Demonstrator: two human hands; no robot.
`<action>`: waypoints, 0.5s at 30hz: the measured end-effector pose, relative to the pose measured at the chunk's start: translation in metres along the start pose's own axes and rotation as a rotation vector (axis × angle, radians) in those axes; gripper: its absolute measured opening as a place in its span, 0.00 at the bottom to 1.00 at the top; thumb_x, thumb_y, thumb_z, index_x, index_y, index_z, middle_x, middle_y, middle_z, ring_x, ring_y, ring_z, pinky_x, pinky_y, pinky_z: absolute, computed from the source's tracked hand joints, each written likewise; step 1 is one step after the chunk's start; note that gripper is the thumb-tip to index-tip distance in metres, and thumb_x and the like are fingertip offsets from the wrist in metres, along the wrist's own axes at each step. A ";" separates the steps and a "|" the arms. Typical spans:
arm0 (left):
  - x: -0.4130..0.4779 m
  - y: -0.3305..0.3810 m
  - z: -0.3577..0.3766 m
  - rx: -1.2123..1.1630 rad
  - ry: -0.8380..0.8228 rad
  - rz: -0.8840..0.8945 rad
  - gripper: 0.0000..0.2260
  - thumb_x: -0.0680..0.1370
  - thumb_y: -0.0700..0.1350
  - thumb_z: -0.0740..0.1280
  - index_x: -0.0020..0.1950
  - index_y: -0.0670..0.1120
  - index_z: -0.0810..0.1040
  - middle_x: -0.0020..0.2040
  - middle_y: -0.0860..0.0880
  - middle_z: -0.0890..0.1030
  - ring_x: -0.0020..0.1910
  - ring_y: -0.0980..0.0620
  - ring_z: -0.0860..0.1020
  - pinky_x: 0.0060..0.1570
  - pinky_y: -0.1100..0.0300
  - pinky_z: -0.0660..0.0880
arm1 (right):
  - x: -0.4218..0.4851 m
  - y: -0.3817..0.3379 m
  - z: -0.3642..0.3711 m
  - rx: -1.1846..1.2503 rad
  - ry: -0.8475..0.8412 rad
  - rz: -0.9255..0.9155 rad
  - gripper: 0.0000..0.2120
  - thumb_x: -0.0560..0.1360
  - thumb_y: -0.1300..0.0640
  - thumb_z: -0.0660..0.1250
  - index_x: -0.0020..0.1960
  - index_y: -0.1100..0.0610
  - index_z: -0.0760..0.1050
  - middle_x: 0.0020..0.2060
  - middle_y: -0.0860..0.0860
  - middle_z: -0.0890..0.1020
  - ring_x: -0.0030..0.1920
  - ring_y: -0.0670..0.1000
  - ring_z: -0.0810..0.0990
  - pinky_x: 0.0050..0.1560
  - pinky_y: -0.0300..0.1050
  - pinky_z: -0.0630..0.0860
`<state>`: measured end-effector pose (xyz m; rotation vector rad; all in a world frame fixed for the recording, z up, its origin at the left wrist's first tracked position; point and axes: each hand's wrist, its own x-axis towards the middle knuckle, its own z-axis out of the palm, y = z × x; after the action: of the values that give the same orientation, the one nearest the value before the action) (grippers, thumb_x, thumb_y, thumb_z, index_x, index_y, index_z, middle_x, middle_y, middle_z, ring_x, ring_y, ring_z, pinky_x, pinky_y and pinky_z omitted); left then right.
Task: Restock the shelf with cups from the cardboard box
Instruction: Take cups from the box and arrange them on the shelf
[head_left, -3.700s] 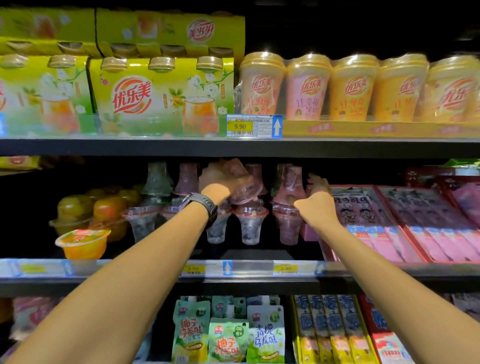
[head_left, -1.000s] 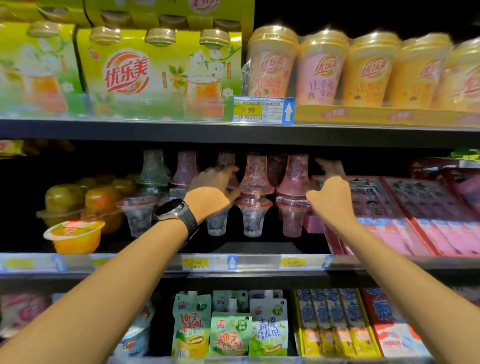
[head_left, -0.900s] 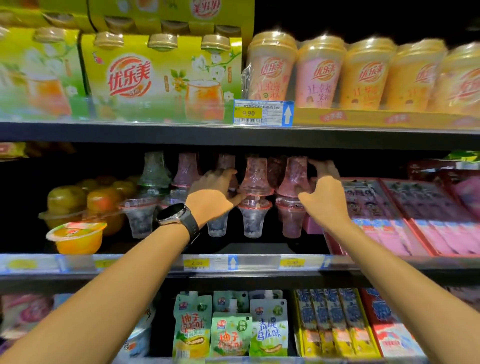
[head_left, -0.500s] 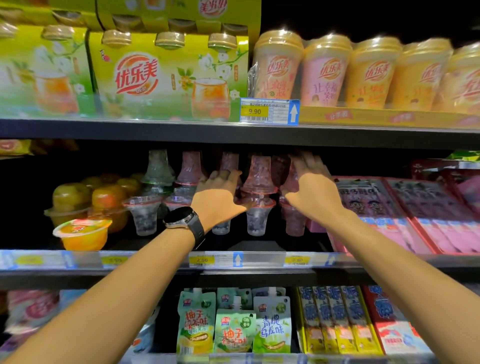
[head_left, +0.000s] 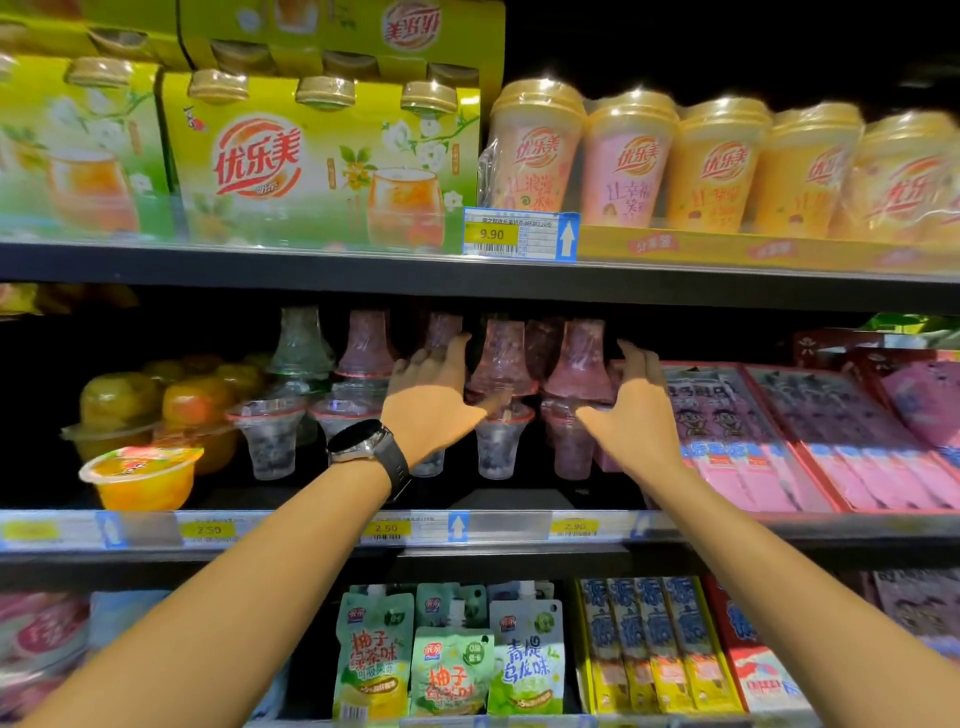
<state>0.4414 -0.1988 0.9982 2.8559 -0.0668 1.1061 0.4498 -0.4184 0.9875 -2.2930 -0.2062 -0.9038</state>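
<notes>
1. The cups (head_left: 501, 410) are stood on the middle shelf (head_left: 467, 527) in stacked pairs, an upside-down cup set on an upright one rim to rim, probably so that two layers fit under the shelf above.
2. The pink stacks near the middle are flanked by both hands, apparently to square them up in their rows; no cup is lifted.
3. The left hand (head_left: 434, 402) is held open with fingers spread, its thumb laid against the join of one stack; nothing is enclosed by its grip.
4. The right hand (head_left: 631, 410) is likewise open, its palm turned toward the neighbouring stack (head_left: 576, 395) and its fingertips by the upper cup; whether it is touching cannot be told.
5. The cardboard box is not in view.
6. Clear cups (head_left: 270, 436) are stood to the left, then fruit tubs (head_left: 140, 475); flat pink packs (head_left: 769, 436) lie to the right.
7. The stacks are judged tall and easily toppled, so light sideways pressure would be called for.
</notes>
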 end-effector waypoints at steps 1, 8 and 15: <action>0.003 0.003 0.000 -0.012 0.003 -0.006 0.41 0.73 0.72 0.59 0.77 0.48 0.57 0.63 0.44 0.77 0.62 0.42 0.73 0.59 0.50 0.67 | 0.005 -0.001 0.001 0.034 0.002 0.009 0.27 0.69 0.56 0.73 0.59 0.74 0.72 0.53 0.70 0.77 0.55 0.67 0.77 0.52 0.60 0.76; 0.022 0.029 0.004 0.158 -0.029 -0.061 0.42 0.73 0.74 0.57 0.73 0.42 0.63 0.61 0.40 0.78 0.63 0.41 0.75 0.64 0.47 0.64 | 0.049 -0.007 0.015 -0.008 -0.031 0.111 0.38 0.68 0.47 0.75 0.69 0.65 0.64 0.66 0.63 0.71 0.67 0.63 0.68 0.65 0.55 0.69; 0.033 0.037 0.016 0.095 -0.039 -0.171 0.32 0.74 0.71 0.59 0.58 0.42 0.75 0.54 0.42 0.81 0.56 0.42 0.78 0.62 0.47 0.65 | 0.058 -0.004 0.027 -0.143 0.015 0.152 0.27 0.70 0.39 0.70 0.56 0.60 0.75 0.58 0.62 0.78 0.67 0.60 0.67 0.66 0.55 0.60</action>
<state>0.4737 -0.2375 1.0109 2.8989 0.2293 1.0473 0.5070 -0.4040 1.0130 -2.3953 0.0410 -0.8812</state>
